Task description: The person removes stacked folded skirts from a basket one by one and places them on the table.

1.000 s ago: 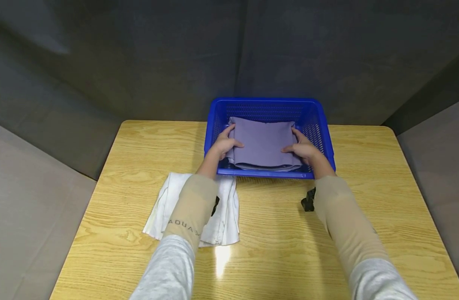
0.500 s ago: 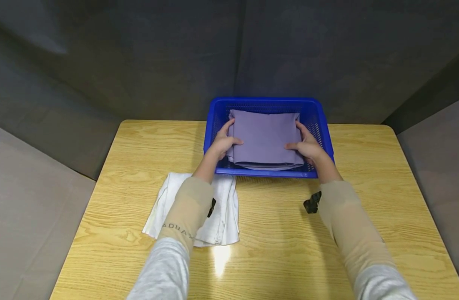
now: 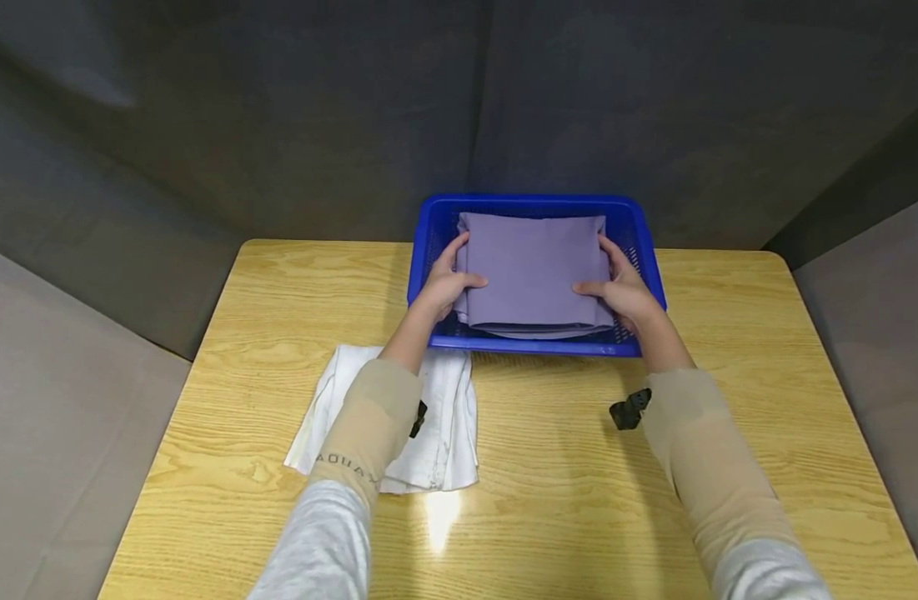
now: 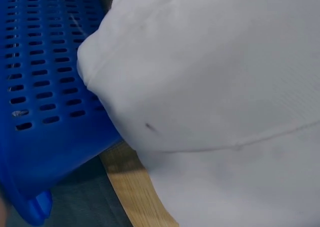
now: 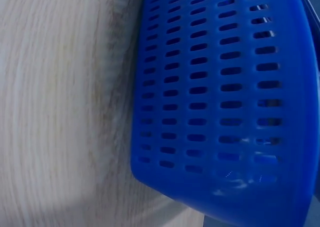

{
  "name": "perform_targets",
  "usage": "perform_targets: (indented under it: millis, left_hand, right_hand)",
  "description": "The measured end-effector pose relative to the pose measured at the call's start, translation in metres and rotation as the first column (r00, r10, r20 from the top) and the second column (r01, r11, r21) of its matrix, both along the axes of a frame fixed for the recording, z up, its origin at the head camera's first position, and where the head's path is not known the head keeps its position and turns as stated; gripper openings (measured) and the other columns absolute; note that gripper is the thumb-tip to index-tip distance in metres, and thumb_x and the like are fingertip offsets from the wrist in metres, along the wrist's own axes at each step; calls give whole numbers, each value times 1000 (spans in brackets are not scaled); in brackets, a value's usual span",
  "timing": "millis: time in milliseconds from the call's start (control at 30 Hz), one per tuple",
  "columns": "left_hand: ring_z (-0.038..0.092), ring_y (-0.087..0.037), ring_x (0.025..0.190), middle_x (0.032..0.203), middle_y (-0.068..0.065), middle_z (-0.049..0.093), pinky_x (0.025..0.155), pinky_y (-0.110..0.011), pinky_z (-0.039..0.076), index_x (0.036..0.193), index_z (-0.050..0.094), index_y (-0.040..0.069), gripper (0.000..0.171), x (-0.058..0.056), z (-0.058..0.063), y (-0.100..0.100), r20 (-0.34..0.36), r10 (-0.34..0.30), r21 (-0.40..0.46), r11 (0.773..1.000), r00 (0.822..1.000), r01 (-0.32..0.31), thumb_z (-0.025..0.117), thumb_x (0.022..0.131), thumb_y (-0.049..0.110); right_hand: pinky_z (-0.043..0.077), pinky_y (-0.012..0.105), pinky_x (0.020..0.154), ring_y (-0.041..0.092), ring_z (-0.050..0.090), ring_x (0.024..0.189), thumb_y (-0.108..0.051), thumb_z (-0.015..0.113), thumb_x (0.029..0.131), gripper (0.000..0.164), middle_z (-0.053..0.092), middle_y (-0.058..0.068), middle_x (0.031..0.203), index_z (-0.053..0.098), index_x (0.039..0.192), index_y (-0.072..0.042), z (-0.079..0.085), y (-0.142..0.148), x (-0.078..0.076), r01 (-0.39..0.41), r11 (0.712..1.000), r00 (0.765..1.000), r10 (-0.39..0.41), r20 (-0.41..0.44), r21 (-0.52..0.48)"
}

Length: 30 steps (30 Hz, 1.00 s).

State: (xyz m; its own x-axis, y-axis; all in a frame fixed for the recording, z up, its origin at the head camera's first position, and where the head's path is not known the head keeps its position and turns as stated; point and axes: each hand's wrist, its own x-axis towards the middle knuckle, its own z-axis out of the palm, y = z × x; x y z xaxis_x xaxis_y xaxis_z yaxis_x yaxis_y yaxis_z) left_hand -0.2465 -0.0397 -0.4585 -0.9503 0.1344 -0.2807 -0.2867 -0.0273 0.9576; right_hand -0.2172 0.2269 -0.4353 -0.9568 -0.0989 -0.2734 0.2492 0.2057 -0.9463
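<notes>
A folded purple cloth (image 3: pixel 534 271) lies level inside the mouth of a blue plastic basket (image 3: pixel 537 343). My left hand (image 3: pixel 445 282) grips its left edge, thumb on top and fingers along the side. At the opposite edge my right hand (image 3: pixel 625 287) holds it the same way. Whether the cloth touches the basket floor I cannot tell. Neither hand shows clearly in the wrist views; there the basket's slotted wall (image 5: pixel 210 92) fills much of the right wrist view.
A folded white cloth (image 3: pixel 451 433) lies on the wooden table (image 3: pixel 549 500) under my left forearm, close to the basket's front left corner. Dark curtain (image 3: pixel 338 125) stands behind the basket, and grey panels (image 3: pixel 61 417) flank the table.
The purple cloth has shifted up and slightly right in the head view and looks a little larger. Both hands moved with it, the right one farther outward. Basket and white cloth stayed put.
</notes>
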Motion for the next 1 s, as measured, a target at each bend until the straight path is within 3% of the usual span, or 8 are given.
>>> perform_targets:
  millis: [400,633,1000]
  left_hand:
    - [36,-26,124,149,0,22,91,-42,45,140,35,28,87,7,19,1,-26,1,10,1000,1000,-1,66,71,-14]
    - [26,-19,132,151,5,18,99,-38,38,140,35,30,86,12,30,3,-34,6,19,1000,999,-5,65,73,-14]
    - [35,-21,125,149,5,24,96,-39,41,139,38,29,86,22,41,11,-24,30,66,997,999,-29,64,71,-16]
  right_hand:
    - [5,36,112,15,-10,138,6,65,78,97,-12,-3,153,4,148,-22,17,1,6,8,1000,1000,-9,-24,-20]
    - [4,36,112,13,-14,137,7,65,79,96,-13,-4,152,5,148,-22,24,5,9,14,999,1000,-15,-25,-33]
    - [9,39,112,18,-7,138,6,64,79,97,-10,-4,153,4,148,-26,36,10,19,7,998,1000,-7,2,-69]
